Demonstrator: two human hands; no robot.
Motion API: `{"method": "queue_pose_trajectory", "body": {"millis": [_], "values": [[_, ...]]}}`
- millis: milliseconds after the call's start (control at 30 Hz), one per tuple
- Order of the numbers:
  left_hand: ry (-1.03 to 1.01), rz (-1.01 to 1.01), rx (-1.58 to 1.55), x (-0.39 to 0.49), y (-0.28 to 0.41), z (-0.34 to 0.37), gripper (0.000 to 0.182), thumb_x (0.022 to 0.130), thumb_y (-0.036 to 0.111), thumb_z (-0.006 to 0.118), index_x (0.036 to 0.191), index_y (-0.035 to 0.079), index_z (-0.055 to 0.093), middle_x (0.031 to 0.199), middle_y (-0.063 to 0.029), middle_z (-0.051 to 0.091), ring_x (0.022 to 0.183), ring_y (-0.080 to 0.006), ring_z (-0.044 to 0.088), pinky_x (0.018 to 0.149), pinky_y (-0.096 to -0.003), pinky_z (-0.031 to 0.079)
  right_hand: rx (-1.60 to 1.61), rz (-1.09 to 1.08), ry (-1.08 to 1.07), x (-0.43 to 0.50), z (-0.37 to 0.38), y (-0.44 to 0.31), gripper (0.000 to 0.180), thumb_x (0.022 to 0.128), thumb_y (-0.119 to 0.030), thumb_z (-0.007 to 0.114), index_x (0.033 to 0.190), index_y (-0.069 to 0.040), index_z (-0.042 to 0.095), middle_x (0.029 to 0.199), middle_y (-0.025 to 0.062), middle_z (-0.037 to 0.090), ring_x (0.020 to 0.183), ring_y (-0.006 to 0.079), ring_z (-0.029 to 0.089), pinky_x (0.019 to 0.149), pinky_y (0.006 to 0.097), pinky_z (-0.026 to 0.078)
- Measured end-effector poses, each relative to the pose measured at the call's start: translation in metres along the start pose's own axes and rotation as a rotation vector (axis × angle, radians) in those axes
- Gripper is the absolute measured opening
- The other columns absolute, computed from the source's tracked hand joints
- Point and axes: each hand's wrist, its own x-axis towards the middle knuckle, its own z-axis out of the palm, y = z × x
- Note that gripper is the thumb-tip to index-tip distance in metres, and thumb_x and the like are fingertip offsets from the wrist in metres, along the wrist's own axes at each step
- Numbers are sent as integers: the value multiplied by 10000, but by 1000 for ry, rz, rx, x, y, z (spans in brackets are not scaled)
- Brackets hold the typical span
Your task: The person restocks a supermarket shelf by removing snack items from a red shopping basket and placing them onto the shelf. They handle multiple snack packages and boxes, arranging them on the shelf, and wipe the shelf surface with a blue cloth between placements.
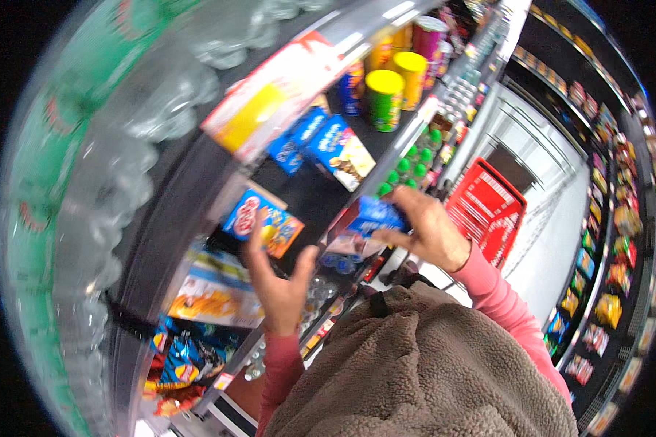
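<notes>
My right hand point(429, 226) grips a blue cardboard box point(380, 216) at the front edge of a dark store shelf point(317, 191). Farther left, my left hand point(279, 276) is raised with thumb and fingers apart, in front of a blue and orange snack box point(262, 221) standing on the same shelf. Its fingertips overlap that box in the view; whether they touch it I cannot tell. Between the hands and deeper in, blue boxes with a food picture point(341, 153) stand together. Both sleeves are pink.
Lidded canisters point(385, 98) stand farther along the shelf. Chip bags point(188, 360) lie at its near end. Green-capped bottles point(410, 166) fill a lower shelf. A red shopping basket point(486, 210) is on the right, by the aisle floor point(552, 180). Opposite runs another snack shelf point(607, 262).
</notes>
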Motion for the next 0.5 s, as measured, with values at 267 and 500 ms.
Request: {"method": "queue_pose_trajectory", "body": {"millis": [267, 500], "values": [[40, 28, 631, 33, -62, -4, 781, 880, 224, 787, 1538, 16, 420, 1586, -196, 444, 1476, -391, 390, 1212, -537, 294, -330, 689, 491, -155, -66, 156, 843, 873, -108, 736, 1594, -170, 304, 1009, 269, 718, 953, 444, 722, 832, 514, 564], [-88, -200, 850, 34, -73, -5, 869, 849, 128, 804, 1596, 54, 365, 1563, -190, 453, 1410, -392, 429, 1178, -521, 316, -348, 1125, 367, -299, -22, 296, 677, 813, -181, 763, 1418, -128, 465, 1028, 271, 714, 996, 472, 696, 869, 542, 554]]}}
